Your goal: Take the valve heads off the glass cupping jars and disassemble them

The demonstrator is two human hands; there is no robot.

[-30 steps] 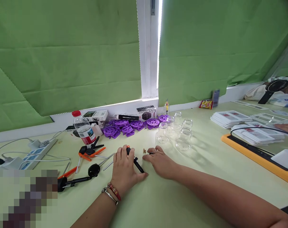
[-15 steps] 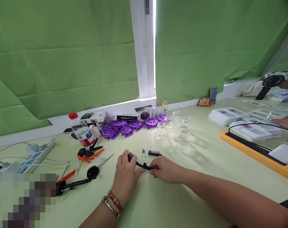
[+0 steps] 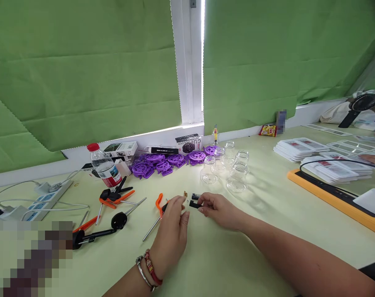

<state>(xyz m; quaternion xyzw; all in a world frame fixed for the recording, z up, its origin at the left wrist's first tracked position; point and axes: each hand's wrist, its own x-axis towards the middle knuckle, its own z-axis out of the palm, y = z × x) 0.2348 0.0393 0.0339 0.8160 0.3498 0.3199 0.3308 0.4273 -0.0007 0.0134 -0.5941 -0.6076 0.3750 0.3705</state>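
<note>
1. Black clip part [image 3: 194,203] sits pinched in your right hand's [image 3: 220,210] fingertips, just above the counter [image 3: 262,231], with a short black spring piece [image 3: 195,196] just behind it.
2. Left hand [image 3: 172,231] is loosely curled, fingertips on the orange-handled tool [image 3: 159,205]; its metal rod [image 3: 152,231] lies on the counter beside your palm.
3. Step looks like mating part to tool.
4. Next move likely needs the two ends lined up; they're near, not touching.
5. Small brass bit [image 3: 185,193] lies just beyond both hands.
</note>
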